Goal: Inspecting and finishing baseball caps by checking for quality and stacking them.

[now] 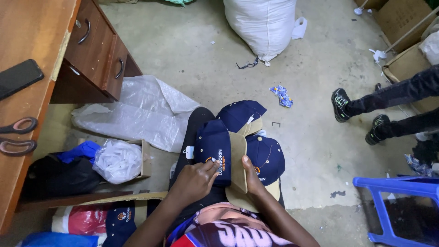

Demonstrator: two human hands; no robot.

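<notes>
On my lap lie navy caps with tan brims. My left hand (194, 180) grips the near edge of one navy cap (213, 148) that has pale embroidered lettering and a small white tag at its left. My right hand (251, 176) holds that cap's tan brim (238, 160), thumb on top. A second navy cap (267, 158) lies to the right under the brim. A third navy cap (240, 114) sits farther out on my knee.
A wooden desk (32, 27) with drawers stands at left, with a phone (18, 77) and scissors (18, 135) on it. Plastic sheeting (137, 110), a white sack (260, 25), a blue plastic stool (398, 206) and another person's legs (388, 105) surround me.
</notes>
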